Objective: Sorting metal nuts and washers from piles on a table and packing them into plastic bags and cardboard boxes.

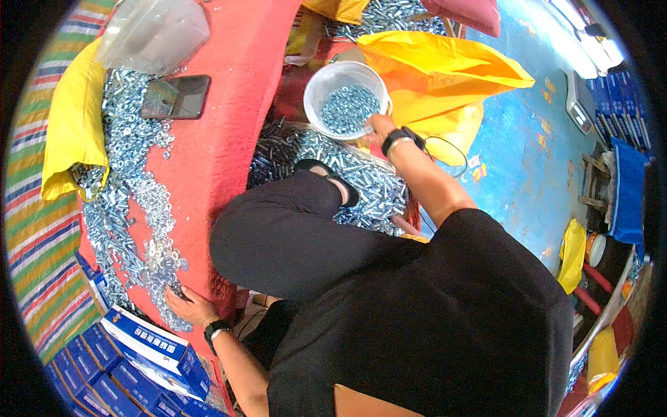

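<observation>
Right hand [379, 128] curls around the rim of a white plastic bucket [323, 85], which holds small metal fasteners [349, 110] and shows beside an open yellow sack [445, 69]. On the red cloth [229, 69], the left hand [193, 308] has fingers loosely spread near the lower end of a strip of metal washers [163, 254]; whether it pinches any, I cannot tell. A black smartphone [177, 97] lies farther up, touching the metal heap [125, 101].

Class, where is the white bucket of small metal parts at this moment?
In the head view, the white bucket is at upper middle, with the person's right hand at its lower-right rim and a yellow sack to its right.
</observation>
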Available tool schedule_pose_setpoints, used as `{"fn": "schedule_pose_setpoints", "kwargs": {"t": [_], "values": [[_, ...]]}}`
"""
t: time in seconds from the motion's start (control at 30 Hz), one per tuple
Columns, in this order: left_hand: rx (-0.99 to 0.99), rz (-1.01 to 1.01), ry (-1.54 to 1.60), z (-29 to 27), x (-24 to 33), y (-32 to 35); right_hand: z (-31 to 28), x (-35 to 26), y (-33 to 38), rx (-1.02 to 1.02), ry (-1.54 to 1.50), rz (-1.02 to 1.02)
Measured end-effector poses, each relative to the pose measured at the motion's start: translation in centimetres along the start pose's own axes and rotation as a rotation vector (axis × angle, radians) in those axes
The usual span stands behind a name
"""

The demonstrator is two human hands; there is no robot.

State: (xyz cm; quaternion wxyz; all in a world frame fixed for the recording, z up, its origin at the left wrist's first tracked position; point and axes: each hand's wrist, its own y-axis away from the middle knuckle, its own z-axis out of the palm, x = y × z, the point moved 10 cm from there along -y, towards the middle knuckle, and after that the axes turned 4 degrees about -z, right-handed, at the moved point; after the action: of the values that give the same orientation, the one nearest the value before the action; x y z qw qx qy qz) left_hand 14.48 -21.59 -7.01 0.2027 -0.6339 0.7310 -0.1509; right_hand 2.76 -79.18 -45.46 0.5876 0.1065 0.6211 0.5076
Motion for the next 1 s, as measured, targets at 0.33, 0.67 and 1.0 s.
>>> {"fn": "schedule_pose_setpoints", "kwargs": {"t": [0.33,0.67,1.0], "values": [[0.042,0.024,-0.031,-0.4,-1.4,-0.3,-0.4,-4.3,3.3,-0.325,0.189,-0.141],[0.109,-0.008,-0.031,-0.6,0.6,-0.2,-16.4,7.5,26.6,-0.969,1.221,-0.017],[0.053,-0.106,0.151,1.7,9.0,-3.6,-23.7,4.8,26.5,-0.679,1.567,-0.014]]}}
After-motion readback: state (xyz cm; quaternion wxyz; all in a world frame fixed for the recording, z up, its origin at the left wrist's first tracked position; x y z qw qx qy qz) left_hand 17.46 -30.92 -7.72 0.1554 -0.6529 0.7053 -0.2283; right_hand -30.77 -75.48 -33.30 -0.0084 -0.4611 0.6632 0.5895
